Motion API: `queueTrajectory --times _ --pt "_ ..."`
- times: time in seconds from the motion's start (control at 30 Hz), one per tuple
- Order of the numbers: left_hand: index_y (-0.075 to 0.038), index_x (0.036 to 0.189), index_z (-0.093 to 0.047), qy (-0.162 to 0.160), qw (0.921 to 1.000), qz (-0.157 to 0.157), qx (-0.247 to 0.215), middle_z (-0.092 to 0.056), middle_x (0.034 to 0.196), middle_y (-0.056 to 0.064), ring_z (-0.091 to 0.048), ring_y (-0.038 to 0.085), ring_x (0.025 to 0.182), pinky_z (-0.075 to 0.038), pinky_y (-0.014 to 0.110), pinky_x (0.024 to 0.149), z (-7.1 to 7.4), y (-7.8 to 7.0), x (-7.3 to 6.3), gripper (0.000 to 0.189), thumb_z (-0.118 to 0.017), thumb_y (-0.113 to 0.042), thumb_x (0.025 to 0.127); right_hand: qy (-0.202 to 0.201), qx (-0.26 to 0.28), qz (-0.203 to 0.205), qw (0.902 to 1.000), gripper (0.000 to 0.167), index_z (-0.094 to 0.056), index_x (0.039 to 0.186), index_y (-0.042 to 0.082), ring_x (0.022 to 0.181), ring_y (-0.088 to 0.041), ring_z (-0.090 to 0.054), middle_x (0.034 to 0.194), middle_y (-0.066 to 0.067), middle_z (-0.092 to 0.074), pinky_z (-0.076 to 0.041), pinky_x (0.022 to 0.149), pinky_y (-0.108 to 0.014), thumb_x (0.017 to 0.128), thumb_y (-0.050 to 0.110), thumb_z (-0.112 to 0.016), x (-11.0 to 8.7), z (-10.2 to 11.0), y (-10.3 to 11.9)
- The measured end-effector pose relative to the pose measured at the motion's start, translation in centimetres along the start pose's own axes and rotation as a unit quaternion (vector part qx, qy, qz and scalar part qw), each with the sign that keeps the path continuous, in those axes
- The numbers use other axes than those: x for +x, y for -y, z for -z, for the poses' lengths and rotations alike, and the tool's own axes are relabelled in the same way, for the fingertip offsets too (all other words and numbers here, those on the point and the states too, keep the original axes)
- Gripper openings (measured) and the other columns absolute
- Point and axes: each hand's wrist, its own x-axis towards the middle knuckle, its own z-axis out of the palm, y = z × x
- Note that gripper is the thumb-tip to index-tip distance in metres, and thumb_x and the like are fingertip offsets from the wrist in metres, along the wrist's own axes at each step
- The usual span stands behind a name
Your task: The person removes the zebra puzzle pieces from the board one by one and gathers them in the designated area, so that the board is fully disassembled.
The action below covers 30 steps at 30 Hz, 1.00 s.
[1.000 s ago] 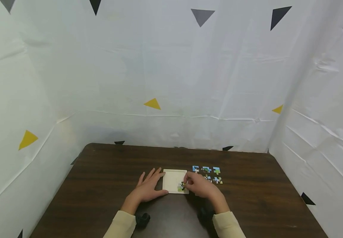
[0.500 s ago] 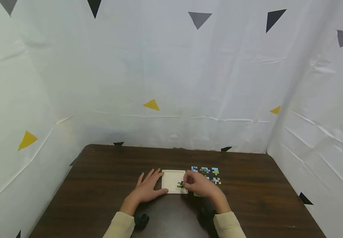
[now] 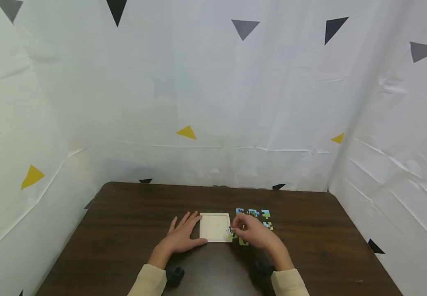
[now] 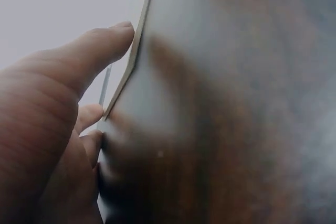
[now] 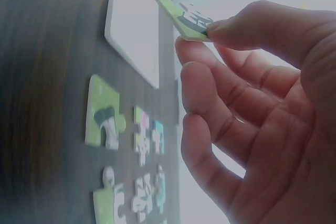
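Observation:
A pale square puzzle tray (image 3: 214, 228) lies on the dark wooden table. My left hand (image 3: 183, 236) rests at its left side, fingers spread, with thumb (image 4: 107, 43) and fingertips touching the tray's edge. My right hand (image 3: 254, 231) pinches a puzzle piece (image 5: 186, 19) between thumb and forefinger, held up at the tray's right edge. That piece is green with a black and white pattern. In the right wrist view, a loose green puzzle piece (image 5: 102, 114) lies on the table below the hand. My right hand partly hides the loose pieces in the head view.
Several loose puzzle pieces (image 3: 265, 213) lie in rows to the right of the tray. The table (image 3: 135, 213) has a rounded far edge. A white sheet (image 3: 143, 90) with coloured triangles hangs behind and at both sides.
The pinched puzzle piece has risen from the tray's lower right corner and shifted right to its edge with my right hand. My left hand keeps its place by the tray.

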Motion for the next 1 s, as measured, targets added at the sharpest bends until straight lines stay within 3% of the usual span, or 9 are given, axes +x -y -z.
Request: queueTrajectory --times 0.43,0.67,1.0 --pt "-0.016 0.156 -0.027 0.007 1.0 0.002 -0.004 -0.019 0.162 0.008 -0.01 0.032 0.149 0.005 0.064 0.113 0.7 -0.4 -0.3 0.091 -0.06 -0.066 0.087 -0.044 0.019 -0.052 0.9975 0.007 -0.061 0.103 0.007 0.08 -0.022 -0.057 0.096 -0.007 -0.061 -0.05 0.064 -0.035 0.098 0.013 -0.059 -2.9 2.6 -2.8" --pt "-0.018 0.158 -0.024 0.03 0.9995 0.007 -0.004 -0.015 0.163 0.005 -0.007 0.03 0.15 0.006 0.062 0.114 0.2 -1.0 -0.5 0.091 -0.058 -0.066 0.088 -0.061 0.021 -0.068 0.9956 0.013 -0.062 0.106 0.002 0.081 -0.023 -0.057 0.095 -0.009 -0.061 -0.049 0.066 -0.035 0.099 0.013 -0.06 -4.5 4.5 -4.1" --pt "-0.02 0.157 -0.026 0.034 0.9994 0.006 -0.001 -0.017 0.163 0.005 -0.008 0.029 0.15 0.004 0.062 0.114 -0.4 -1.7 -0.2 0.089 -0.058 -0.066 0.088 -0.073 0.012 -0.119 0.9902 0.01 -0.06 0.103 0.001 0.075 -0.02 -0.054 0.089 -0.007 -0.059 -0.049 0.065 -0.033 0.097 0.009 -0.062 -7.0 5.9 -6.0"
